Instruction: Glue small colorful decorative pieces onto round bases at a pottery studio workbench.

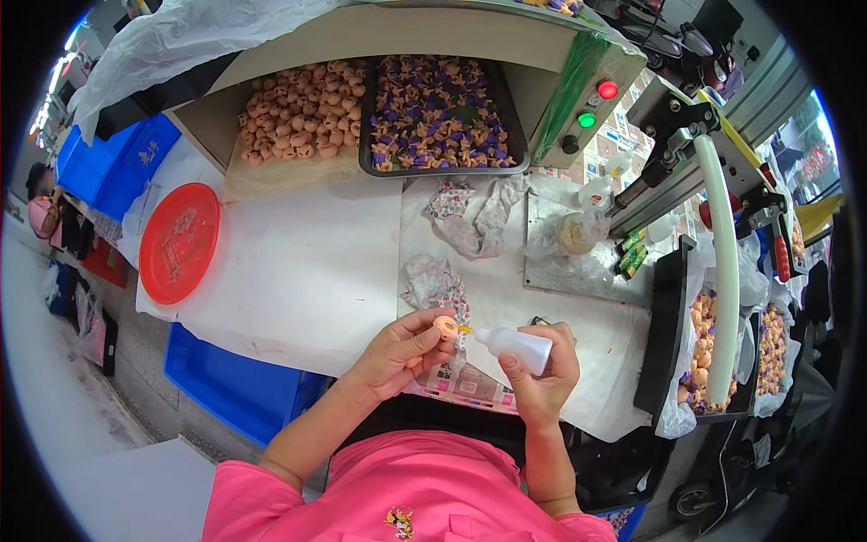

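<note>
My left hand (384,363) pinches a small peach-coloured doll head (445,326) between thumb and fingers, above the front of the white-covered table. Another peach bit (414,361) shows by its curled fingers, too small to name. Wrapped in my right hand (546,384) is a white squeeze bottle (520,349), tilted on its side. Its yellow nozzle tip (463,329) points left and reaches the head, or nearly so; I cannot tell if they touch. Crumpled patterned cloth (433,280) lies just beyond my hands.
Under a shelf sit a heap of peach heads (302,108) and a black tray (519,168) of peach-and-purple pieces. A red plate (181,244) lies left. A lever press (659,172) stands right, near black bins (664,334) of parts. A blue crate (226,375) is below the left edge.
</note>
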`<state>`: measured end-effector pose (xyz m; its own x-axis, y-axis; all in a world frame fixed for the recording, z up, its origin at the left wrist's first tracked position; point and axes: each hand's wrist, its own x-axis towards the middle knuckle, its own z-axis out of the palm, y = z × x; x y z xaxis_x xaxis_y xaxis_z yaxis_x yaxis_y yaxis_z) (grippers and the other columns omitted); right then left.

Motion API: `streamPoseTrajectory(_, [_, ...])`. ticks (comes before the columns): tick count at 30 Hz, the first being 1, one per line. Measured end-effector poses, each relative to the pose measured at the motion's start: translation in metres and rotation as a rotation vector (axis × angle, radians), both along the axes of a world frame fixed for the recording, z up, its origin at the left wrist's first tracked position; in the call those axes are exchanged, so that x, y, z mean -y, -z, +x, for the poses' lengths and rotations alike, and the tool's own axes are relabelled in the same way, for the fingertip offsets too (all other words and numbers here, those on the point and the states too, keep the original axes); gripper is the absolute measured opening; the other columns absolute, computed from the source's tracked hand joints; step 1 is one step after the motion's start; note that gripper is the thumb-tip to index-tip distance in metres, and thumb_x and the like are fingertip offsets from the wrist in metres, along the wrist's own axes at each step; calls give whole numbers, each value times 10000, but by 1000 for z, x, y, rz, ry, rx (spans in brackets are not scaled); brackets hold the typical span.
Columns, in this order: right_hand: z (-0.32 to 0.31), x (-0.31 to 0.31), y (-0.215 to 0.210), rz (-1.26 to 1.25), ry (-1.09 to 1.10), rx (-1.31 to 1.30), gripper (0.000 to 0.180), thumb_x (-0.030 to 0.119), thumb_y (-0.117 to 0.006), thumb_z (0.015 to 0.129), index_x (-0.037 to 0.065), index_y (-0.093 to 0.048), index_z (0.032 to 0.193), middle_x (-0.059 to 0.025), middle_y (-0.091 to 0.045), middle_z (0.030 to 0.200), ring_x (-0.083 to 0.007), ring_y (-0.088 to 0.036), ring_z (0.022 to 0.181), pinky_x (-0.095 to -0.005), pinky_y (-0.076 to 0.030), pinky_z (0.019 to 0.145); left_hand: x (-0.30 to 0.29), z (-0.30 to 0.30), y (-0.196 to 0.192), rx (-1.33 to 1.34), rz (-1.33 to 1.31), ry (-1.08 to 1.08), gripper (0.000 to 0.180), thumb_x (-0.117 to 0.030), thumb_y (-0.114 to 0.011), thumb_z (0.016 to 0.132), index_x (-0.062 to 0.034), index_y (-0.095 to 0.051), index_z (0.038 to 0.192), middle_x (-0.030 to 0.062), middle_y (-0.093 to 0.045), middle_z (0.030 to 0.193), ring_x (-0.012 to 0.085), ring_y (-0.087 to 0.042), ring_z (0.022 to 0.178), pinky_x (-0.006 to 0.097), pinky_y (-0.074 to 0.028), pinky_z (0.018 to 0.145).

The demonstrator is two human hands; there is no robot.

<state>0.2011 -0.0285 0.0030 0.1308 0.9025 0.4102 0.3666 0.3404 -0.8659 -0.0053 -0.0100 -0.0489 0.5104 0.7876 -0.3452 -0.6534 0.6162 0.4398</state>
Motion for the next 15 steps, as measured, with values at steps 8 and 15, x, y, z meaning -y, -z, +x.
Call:
streamPoseTrajectory(8, [-1,0,1,0,-6,51,358,245,-827,706,1,-634,885,-55,-544,782,-168,-496,684,-271,-388,581,0,0,0,-22,-12,2,410,-118,-614,905,-28,-500,1288,73,-630,1068,120,-641,901,228,-561,804])
streamPoseTrajectory(15, [2,-2,2,-4,30,31,328,214,-822,709,3,-636,877,-58,-554,775,-174,-500,674,-277,-390,577,-1,2,3,-6,-20,0,389,-102,-620,897,-33,-522,1267,76,-623,1069,131,-642,899,229,-563,810])
